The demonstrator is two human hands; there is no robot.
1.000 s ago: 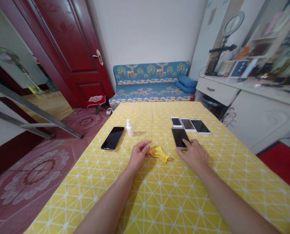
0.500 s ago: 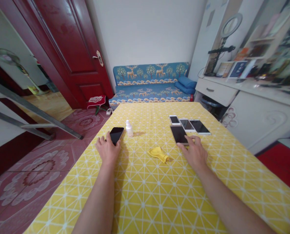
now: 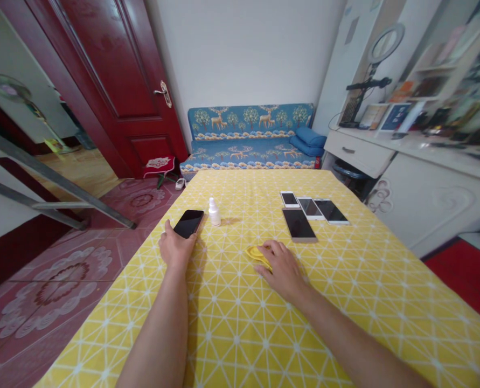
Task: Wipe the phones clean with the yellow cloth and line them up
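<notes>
Black phone point(image 3: 188, 223), long axis slanting away, rightward

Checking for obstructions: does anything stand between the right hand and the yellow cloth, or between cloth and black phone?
Nothing visible separates the right hand from the yellow cloth: they touch. Toward the black phone, only the left hand lies at its near end; the white bottle stands beyond the path.

Phones on both sides of the worktop point(image 3: 240, 323)
Left edge: lone phone point(image 3: 189, 222), bottle point(image 3: 214, 213) just right; middle: cloth point(image 3: 255, 252); farther right: front phone point(image 3: 299, 225), three phones point(image 3: 310, 208) behind; sofa point(image 3: 248, 153) past far edge.
</notes>
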